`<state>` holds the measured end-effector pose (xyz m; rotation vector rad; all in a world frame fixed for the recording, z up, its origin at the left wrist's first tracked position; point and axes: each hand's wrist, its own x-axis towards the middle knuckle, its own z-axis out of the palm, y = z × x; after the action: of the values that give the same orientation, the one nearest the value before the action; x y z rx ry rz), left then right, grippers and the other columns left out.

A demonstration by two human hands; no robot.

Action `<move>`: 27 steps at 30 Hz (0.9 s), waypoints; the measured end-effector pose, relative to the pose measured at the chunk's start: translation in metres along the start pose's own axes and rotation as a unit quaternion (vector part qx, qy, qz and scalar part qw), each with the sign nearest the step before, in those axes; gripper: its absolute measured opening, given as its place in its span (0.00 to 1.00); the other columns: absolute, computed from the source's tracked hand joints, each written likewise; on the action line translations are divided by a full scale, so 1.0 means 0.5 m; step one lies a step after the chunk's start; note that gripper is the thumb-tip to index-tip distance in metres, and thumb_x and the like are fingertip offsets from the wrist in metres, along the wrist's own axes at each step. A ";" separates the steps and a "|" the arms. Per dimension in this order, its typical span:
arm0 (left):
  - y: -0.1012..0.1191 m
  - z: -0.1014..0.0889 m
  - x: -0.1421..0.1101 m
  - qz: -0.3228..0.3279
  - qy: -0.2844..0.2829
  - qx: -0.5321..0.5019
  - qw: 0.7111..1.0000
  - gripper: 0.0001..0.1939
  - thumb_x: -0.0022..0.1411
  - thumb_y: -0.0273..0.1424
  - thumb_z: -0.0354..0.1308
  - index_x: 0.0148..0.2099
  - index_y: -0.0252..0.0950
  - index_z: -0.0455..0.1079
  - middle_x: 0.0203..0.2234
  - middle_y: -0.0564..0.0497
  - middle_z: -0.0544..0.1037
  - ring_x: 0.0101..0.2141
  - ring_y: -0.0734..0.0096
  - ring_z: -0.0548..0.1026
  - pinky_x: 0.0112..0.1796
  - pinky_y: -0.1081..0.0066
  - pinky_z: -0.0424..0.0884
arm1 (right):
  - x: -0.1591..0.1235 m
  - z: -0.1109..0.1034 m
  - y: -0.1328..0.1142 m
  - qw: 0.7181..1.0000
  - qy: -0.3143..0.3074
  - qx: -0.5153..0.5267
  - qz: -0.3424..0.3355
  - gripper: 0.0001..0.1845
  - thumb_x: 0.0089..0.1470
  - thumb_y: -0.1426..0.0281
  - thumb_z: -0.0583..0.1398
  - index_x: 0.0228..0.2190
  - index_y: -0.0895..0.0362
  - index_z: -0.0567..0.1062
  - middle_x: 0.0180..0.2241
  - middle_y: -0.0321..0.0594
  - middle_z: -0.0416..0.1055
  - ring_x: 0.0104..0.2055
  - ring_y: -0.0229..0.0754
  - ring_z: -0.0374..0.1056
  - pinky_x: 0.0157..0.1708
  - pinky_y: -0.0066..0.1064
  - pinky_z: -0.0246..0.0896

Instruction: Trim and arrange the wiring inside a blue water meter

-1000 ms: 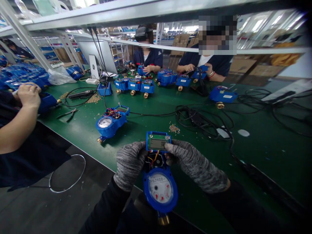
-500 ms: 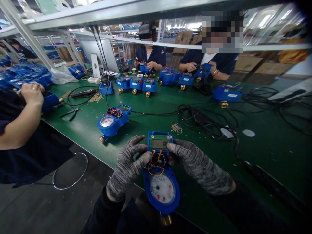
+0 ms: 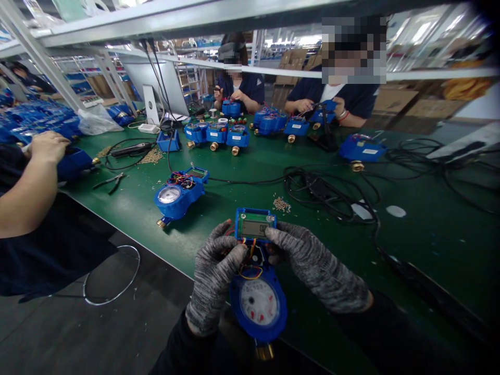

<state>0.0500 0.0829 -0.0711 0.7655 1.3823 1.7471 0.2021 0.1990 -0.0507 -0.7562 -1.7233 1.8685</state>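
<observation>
A blue water meter [image 3: 258,302] with a white dial stands at the near edge of the green table [image 3: 242,177]. Its blue display module [image 3: 254,226] is lifted off the body, with coloured wires [image 3: 250,268] showing beneath. My left hand [image 3: 214,273], in a grey knit glove, grips the left side of the meter, its fingers curled at the wires. My right hand [image 3: 308,260], also gloved, holds the right edge of the display module.
A second open blue meter [image 3: 177,192] lies to the left. Black cables [image 3: 332,192] sprawl on the right. Rows of meters [image 3: 219,135], pliers [image 3: 109,182] and small screws [image 3: 280,204] lie farther out. Co-workers sit opposite [image 3: 238,88] and at left [image 3: 35,182].
My left hand has shifted from the module's left edge down to the wires and meter body. The wires have come more into view.
</observation>
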 end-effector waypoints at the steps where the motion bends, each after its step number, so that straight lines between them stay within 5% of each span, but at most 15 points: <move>1: -0.001 0.002 -0.001 -0.001 0.004 -0.004 1.000 0.04 0.57 0.32 0.66 0.36 0.39 0.80 0.54 0.47 0.75 0.59 0.51 0.68 0.60 0.53 0.64 | -0.001 0.001 0.000 1.000 0.004 0.000 -0.002 0.20 0.66 0.58 0.61 0.54 0.56 0.75 0.48 0.44 0.71 0.46 0.50 0.69 0.44 0.37 0.70; 7: 0.005 0.009 -0.003 0.020 0.020 0.035 0.999 0.04 0.59 0.32 0.64 0.34 0.37 0.78 0.55 0.46 0.74 0.57 0.53 0.70 0.58 0.54 0.65 | -0.003 -0.004 0.006 1.000 0.001 0.022 0.006 0.21 0.66 0.58 0.62 0.54 0.56 0.74 0.49 0.45 0.70 0.48 0.52 0.68 0.47 0.41 0.70; 14: 0.024 0.013 0.002 -0.053 -0.032 -0.043 0.997 0.06 0.58 0.32 0.66 0.37 0.35 0.80 0.52 0.45 0.77 0.48 0.58 0.76 0.49 0.64 0.73 | -0.001 -0.001 -0.001 1.000 0.011 -0.006 -0.003 0.20 0.64 0.56 0.63 0.52 0.54 0.76 0.48 0.44 0.70 0.49 0.54 0.68 0.47 0.44 0.69; 18: 0.024 0.016 0.001 -0.043 -0.012 -0.070 0.997 0.05 0.58 0.31 0.65 0.35 0.35 0.80 0.53 0.45 0.76 0.50 0.57 0.76 0.51 0.63 0.72 | -0.002 0.000 0.002 0.997 0.053 -0.048 -0.008 0.21 0.61 0.54 0.65 0.51 0.52 0.77 0.51 0.44 0.69 0.52 0.56 0.65 0.52 0.46 0.66; 27: 0.011 0.012 0.004 -0.001 0.026 -0.084 0.996 0.02 0.55 0.27 0.68 0.32 0.35 0.77 0.50 0.49 0.76 0.48 0.64 0.76 0.48 0.69 0.74 | 0.000 0.003 -0.001 0.999 0.042 -0.028 -0.003 0.24 0.60 0.53 0.66 0.51 0.54 0.77 0.47 0.45 0.71 0.51 0.57 0.66 0.49 0.44 0.69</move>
<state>0.0530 0.0869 -0.0645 0.6304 1.2500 1.8659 0.2008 0.1980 -0.0499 -0.8388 -1.7305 1.7657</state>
